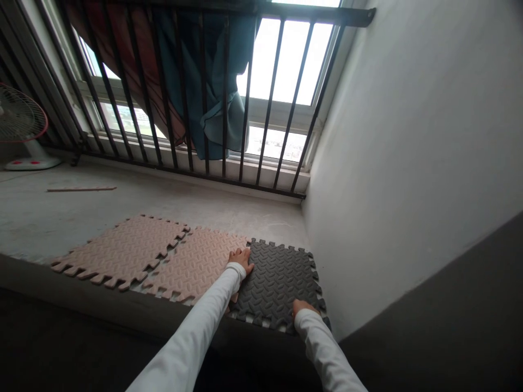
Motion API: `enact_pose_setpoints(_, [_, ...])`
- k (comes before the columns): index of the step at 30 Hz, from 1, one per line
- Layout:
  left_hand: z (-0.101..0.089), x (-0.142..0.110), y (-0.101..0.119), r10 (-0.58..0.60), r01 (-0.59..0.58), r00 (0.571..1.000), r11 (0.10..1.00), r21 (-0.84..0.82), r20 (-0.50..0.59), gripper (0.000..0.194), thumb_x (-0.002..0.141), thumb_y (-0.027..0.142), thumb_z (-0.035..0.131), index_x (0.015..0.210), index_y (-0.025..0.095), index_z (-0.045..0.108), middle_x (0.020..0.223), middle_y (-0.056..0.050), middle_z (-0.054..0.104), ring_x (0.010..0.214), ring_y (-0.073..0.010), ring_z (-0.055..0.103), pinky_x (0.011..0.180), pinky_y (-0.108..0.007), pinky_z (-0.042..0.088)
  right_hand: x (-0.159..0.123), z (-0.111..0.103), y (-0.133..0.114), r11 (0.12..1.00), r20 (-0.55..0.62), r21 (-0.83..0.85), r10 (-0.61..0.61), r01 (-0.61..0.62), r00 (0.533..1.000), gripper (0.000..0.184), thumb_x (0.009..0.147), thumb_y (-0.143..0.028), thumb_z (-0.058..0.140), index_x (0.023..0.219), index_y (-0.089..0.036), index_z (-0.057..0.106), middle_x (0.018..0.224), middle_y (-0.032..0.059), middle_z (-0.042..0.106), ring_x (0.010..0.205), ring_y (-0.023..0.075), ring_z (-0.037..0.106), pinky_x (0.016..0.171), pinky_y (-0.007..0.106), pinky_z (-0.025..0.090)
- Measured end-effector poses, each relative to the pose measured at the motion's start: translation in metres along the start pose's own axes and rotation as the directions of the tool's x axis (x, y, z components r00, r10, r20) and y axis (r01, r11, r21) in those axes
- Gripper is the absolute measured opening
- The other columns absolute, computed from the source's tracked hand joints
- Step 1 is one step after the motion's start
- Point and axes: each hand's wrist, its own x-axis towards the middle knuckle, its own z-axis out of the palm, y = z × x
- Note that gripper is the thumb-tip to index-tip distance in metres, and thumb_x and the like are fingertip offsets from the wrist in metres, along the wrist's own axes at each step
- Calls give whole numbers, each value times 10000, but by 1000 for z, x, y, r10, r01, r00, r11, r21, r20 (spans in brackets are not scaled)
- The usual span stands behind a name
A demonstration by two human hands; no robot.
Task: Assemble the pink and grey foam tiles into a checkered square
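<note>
My left hand (241, 258) lies with its fingers spread on the seam between a pink foam mat tile (200, 256) and a black foam mat tile (278, 272). Near the front right part of the black tile, my right hand (304, 307) presses down with its fingers curled in, partly hidden from above. Both tiles have toothed edges and a raised tread pattern. A second pink foam mat tile (131, 245) lies farther left, with a narrow, uneven gap between it and the middle tile.
The tiles lie on a concrete ledge (163, 193) whose front edge drops off toward me. A white wall (392, 163) rises close on the right. Behind stands a black railing (223, 98) before a window with a curtain (229, 120). A thin strip (81, 189) and a fan (30, 141) are at left.
</note>
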Motion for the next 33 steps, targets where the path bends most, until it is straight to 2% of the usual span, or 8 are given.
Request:
enact_pose_setpoints(4, [0,13,1,1,-1,1000,1000,11,-5,492,686,432,411,1142,248,432,1216,-77,472,1094,-256,398,875,-463,282,-2,-3,-1,1000,60,5,22,-22,998,341,704,-142,494,1035,-147,576,1109,152,556,1001,211,532,826,313,434])
enact_pose_setpoints(10, [9,31,1,-4,4,1000,1000,18,9,537,677,400,414,1171,192,408,1374,-87,256,1147,-268,347,894,-456,285,-1,-4,-2,999,84,11,28,-30,996,370,691,-141,508,1057,-156,563,1128,144,545,1022,223,517,840,328,428])
enact_pose_setpoints(19, [-4,37,-4,15,-16,999,1000,15,41,553,655,384,466,1182,229,397,1225,-56,474,1067,-222,447,911,-390,312,0,-2,0,999,81,23,20,-22,997,350,715,-121,467,1052,-133,564,1115,159,550,1010,229,525,831,333,427])
enact_pose_setpoints(22, [-22,15,-35,-58,58,998,998,27,9,476,713,316,410,1186,273,386,1244,9,448,1049,-129,460,891,-252,339,1,2,3,1000,60,-4,-12,12,998,352,732,-138,456,1071,-135,549,1156,162,518,1032,228,509,834,327,425])
enact_pose_setpoints(25, [-46,-26,-90,-236,237,972,966,101,-16,413,726,230,382,1133,228,451,1240,-40,434,1074,-150,439,865,-273,361,3,6,5,999,39,-16,-41,41,998,338,750,-144,432,1067,-127,549,1160,169,512,1041,220,503,838,316,420])
enact_pose_setpoints(27, [-62,-61,-132,-384,381,923,910,167,-13,380,708,194,402,1071,181,512,1202,-104,458,1078,-213,436,842,-345,376,3,7,6,999,31,-7,-45,46,998,340,748,-147,432,1067,-127,548,1166,169,507,1046,223,499,838,316,418])
enact_pose_setpoints(30, [-75,-111,-185,-618,599,786,764,241,2,366,687,143,402,1008,70,561,1124,-232,497,1006,-322,482,729,-452,408,2,6,4,999,34,4,-37,37,999,368,734,-143,446,1092,-125,530,1193,167,483,1058,232,488,834,323,419])
enact_pose_setpoints(33, [-73,-147,-221,-694,661,715,710,243,84,315,661,102,418,896,92,626,1014,-205,589,896,-283,558,676,-377,436,0,7,2,999,25,34,-27,26,999,373,751,-133,402,1103,-99,523,1185,173,490,1058,236,487,846,335,411])
